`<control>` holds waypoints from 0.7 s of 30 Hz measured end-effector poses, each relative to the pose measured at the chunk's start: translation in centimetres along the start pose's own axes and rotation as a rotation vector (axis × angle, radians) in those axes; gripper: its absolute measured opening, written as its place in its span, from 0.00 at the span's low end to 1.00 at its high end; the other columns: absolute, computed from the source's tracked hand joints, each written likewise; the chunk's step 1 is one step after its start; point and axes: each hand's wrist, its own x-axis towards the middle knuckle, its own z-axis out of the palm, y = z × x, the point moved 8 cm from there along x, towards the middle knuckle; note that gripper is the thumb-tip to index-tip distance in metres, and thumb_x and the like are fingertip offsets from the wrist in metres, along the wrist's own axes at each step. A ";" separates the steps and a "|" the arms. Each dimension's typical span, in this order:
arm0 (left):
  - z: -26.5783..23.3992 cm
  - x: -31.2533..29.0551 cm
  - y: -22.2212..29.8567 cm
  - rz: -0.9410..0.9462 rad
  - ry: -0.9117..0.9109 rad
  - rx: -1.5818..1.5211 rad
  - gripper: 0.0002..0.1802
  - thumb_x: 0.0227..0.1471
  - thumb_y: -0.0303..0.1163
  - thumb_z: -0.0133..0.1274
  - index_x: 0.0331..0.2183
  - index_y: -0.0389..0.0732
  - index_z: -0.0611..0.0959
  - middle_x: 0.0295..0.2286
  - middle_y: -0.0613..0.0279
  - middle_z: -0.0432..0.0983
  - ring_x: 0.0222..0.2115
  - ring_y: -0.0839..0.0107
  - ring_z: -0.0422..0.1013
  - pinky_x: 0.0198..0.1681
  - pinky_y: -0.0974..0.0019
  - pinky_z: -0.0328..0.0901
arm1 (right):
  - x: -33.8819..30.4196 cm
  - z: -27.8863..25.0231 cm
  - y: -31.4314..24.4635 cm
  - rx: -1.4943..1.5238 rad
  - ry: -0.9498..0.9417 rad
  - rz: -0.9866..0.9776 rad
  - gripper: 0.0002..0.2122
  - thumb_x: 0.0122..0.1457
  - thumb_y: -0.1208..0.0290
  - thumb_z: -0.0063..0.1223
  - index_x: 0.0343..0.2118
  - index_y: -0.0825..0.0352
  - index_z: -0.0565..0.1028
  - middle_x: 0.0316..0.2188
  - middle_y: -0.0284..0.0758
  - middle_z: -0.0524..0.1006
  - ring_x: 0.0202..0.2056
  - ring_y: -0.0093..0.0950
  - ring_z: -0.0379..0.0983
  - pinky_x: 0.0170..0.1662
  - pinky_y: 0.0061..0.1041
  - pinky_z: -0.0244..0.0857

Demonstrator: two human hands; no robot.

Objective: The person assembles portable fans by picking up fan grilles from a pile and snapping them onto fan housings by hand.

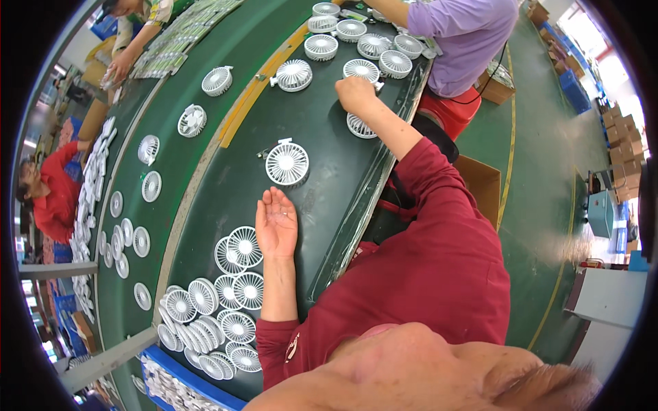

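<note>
My left hand (277,226) lies palm up with its fingers stretched out. Tiny shiny bits, too small to name, rest on its palm. Just beyond its fingertips a white round fan head (287,163) lies on the dark green work surface (329,192), with a small dark part (262,155) at its left. My right hand (356,94) is farther off, closed, back upward, at the near edge of another white fan head (361,69). What its curled fingers hold, if anything, is hidden. One more fan head (362,126) sits partly behind my right forearm.
Loose white fan grilles (202,296) pile up left of my left forearm, beside a blue bin (199,383) of small white parts. Several fan heads (321,46) stand at the far end. A green belt (171,164) carries more. A co-worker in purple (466,41) sits right.
</note>
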 end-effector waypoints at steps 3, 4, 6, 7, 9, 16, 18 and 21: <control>0.1 0.2 -0.2 -0.009 -0.006 0.008 0.13 0.63 0.34 0.43 0.41 0.36 0.77 0.43 0.57 0.74 0.47 0.65 0.70 0.52 0.61 0.67 | 0.7 0.6 0.3 0.024 -0.004 -0.021 0.07 0.48 0.76 0.51 0.28 0.67 0.81 0.28 0.46 0.80 0.34 0.42 0.79 0.35 0.39 0.74; 0.1 0.2 0.0 0.007 0.013 0.005 0.13 0.63 0.34 0.43 0.41 0.35 0.77 0.43 0.56 0.75 0.46 0.64 0.71 0.52 0.61 0.67 | 1.2 1.1 -0.2 0.038 -0.012 -0.058 0.07 0.48 0.76 0.51 0.28 0.67 0.81 0.28 0.46 0.80 0.34 0.42 0.79 0.36 0.39 0.74; 0.1 0.7 0.0 0.003 -0.014 0.011 0.13 0.62 0.34 0.44 0.40 0.35 0.78 0.43 0.56 0.75 0.46 0.64 0.71 0.52 0.61 0.67 | 2.2 2.5 -0.5 0.043 -0.028 -0.113 0.07 0.48 0.76 0.51 0.28 0.68 0.81 0.28 0.48 0.80 0.35 0.42 0.79 0.37 0.39 0.74; 0.0 0.3 0.8 0.027 -0.035 0.007 0.13 0.62 0.34 0.44 0.40 0.35 0.78 0.43 0.55 0.75 0.47 0.64 0.70 0.51 0.61 0.66 | 2.7 2.8 -1.2 0.049 -0.047 -0.145 0.07 0.49 0.76 0.50 0.27 0.68 0.81 0.29 0.48 0.80 0.34 0.43 0.79 0.37 0.39 0.74; 1.1 0.6 0.5 0.014 -0.105 0.011 0.11 0.59 0.32 0.48 0.38 0.35 0.80 0.42 0.54 0.77 0.46 0.61 0.71 0.53 0.60 0.65 | 2.4 2.3 -0.9 0.019 -0.137 -0.178 0.07 0.50 0.75 0.50 0.29 0.69 0.79 0.31 0.47 0.79 0.35 0.44 0.78 0.37 0.40 0.73; 1.0 -1.1 3.7 0.235 -0.311 -0.047 0.16 0.55 0.37 0.53 0.39 0.35 0.81 0.44 0.53 0.76 0.47 0.57 0.70 0.54 0.55 0.63 | -5.5 -6.1 -16.9 0.986 -0.093 -0.669 0.02 0.49 0.82 0.53 0.27 0.70 0.74 0.23 0.37 0.72 0.24 0.26 0.70 0.30 0.22 0.64; 1.3 -1.3 3.6 0.245 -0.366 -0.071 0.20 0.56 0.43 0.50 0.42 0.37 0.80 0.45 0.55 0.76 0.48 0.60 0.70 0.54 0.56 0.63 | -10.0 -8.8 -22.0 1.112 -0.221 -0.788 0.04 0.49 0.83 0.55 0.28 0.70 0.74 0.25 0.36 0.72 0.27 0.25 0.71 0.32 0.22 0.66; 0.2 -2.7 5.0 0.356 -0.217 -0.059 0.19 0.62 0.43 0.43 0.43 0.38 0.77 0.42 0.57 0.75 0.46 0.62 0.70 0.54 0.59 0.62 | -15.2 -12.1 -28.5 0.978 -0.100 -1.070 0.05 0.48 0.83 0.57 0.30 0.70 0.74 0.29 0.40 0.73 0.29 0.35 0.72 0.32 0.29 0.67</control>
